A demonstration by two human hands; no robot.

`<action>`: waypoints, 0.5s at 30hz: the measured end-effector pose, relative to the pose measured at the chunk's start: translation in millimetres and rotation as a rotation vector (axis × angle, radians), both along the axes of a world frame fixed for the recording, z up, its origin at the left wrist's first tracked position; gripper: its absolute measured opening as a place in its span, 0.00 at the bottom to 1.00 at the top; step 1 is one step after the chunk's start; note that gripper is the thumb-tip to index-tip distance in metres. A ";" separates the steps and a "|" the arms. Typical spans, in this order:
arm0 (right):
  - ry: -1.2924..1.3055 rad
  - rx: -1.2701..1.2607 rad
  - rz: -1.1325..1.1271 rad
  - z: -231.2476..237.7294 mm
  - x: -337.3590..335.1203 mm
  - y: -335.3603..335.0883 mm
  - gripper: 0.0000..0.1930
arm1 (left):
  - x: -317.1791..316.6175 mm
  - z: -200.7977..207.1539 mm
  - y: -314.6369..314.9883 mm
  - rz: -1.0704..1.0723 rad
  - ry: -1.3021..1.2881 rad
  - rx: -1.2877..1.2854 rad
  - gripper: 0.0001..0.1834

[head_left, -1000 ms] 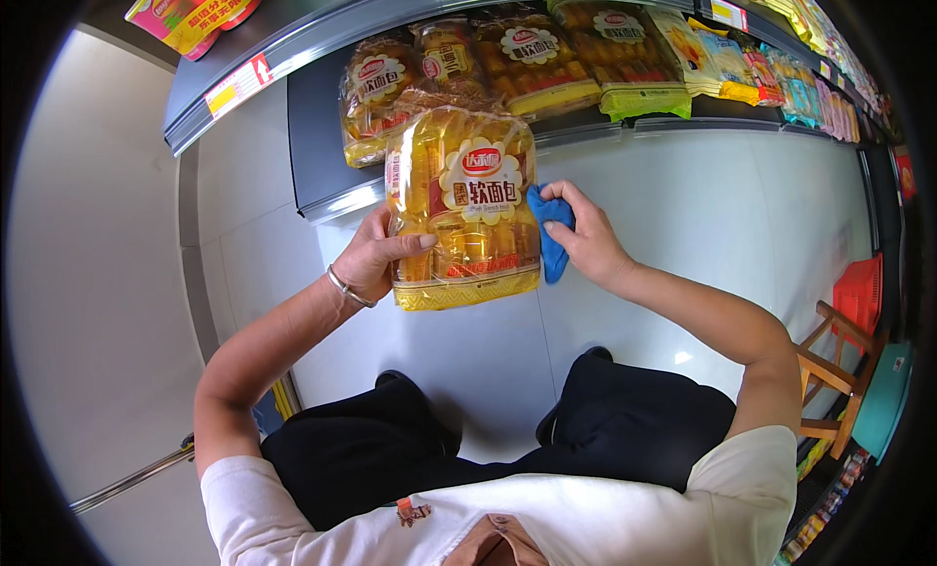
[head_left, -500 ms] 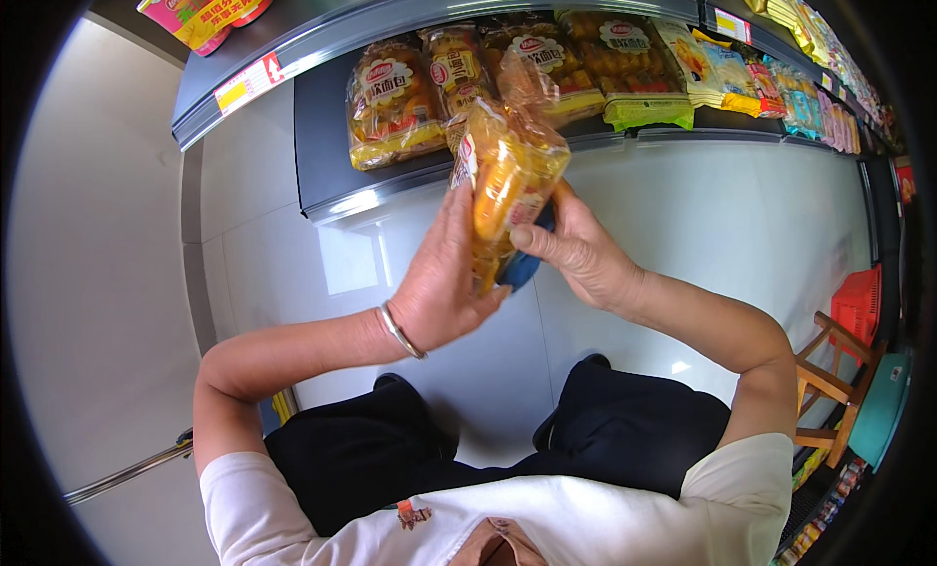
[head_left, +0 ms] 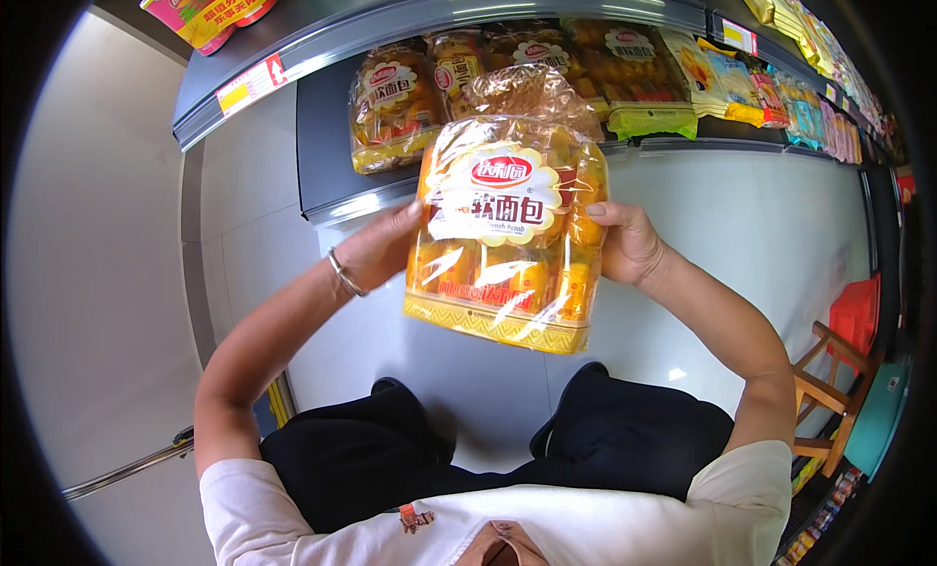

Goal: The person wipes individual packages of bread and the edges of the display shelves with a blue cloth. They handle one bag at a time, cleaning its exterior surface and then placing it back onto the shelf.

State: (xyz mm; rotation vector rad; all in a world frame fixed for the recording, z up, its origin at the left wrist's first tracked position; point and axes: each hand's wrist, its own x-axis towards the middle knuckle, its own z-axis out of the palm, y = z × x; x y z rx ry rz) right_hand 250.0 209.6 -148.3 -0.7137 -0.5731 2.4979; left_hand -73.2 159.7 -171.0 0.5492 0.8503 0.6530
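Left hand (head_left: 379, 248) pinches pack (head_left: 503, 210) at left side, right hand (head_left: 632, 246) at right; pack sits between them, shelf (head_left: 325, 166) just beyond the grip. Likely light, soft, crushable, slick film: hold both sides, squeeze gently. Vs previous frame: edge-on turned front-to-camera, blue cloth out of sight.

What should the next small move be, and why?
Probably ease the bread bag forward, toward the shelf: the left hand and right hand hold it by opposite sides, its printed front faces the person, and similar bags sit on that shelf just beyond it.
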 end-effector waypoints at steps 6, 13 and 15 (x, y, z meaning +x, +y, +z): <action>-0.107 0.017 0.027 -7.3 -3.8 3.5 0.37 | 15.0 -4.8 -19.0 0.128 -0.196 -0.081 0.35; -0.497 0.436 -0.355 -11.1 5.2 19.3 0.29 | 11.1 -5.1 -19.9 0.216 0.053 0.016 0.30; -0.613 0.783 -0.381 3.9 -5.6 12.7 0.28 | 15.5 -1.0 -21.1 0.222 0.060 0.009 0.30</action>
